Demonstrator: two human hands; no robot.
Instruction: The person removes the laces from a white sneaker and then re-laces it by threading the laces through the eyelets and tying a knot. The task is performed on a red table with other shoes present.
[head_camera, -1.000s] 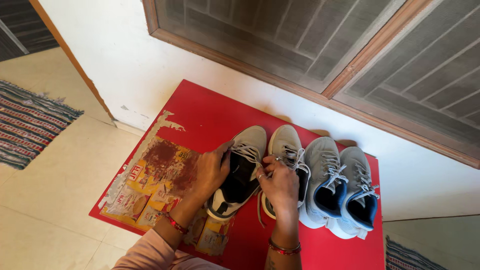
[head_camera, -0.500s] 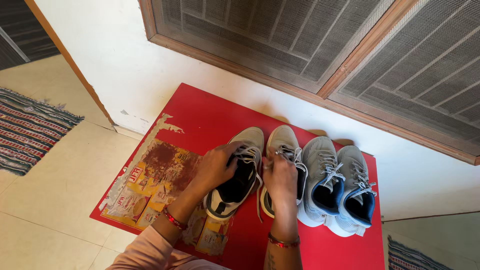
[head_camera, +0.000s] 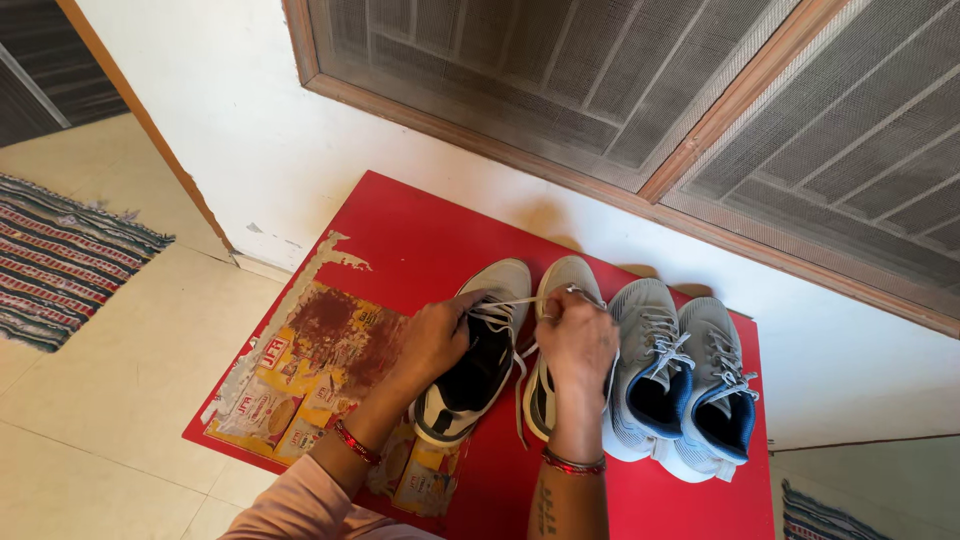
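Both hands are pinching a white lace (head_camera: 510, 301) taut: left hand (head_camera: 437, 338) over the beige shoe (head_camera: 478, 350), right hand (head_camera: 575, 340) pulling rightward, seemingly tightening it.

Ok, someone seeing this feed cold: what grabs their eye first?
Probably the red board on the tiled floor below the window, its left side peeling with worn yellow stickers. Then the four shoes lined up on it: a beige-and-black pair beside a grey-and-blue pair on the right. Over the beige-and-black shoe, the left hand and right hand stretch a white lace taut between them.
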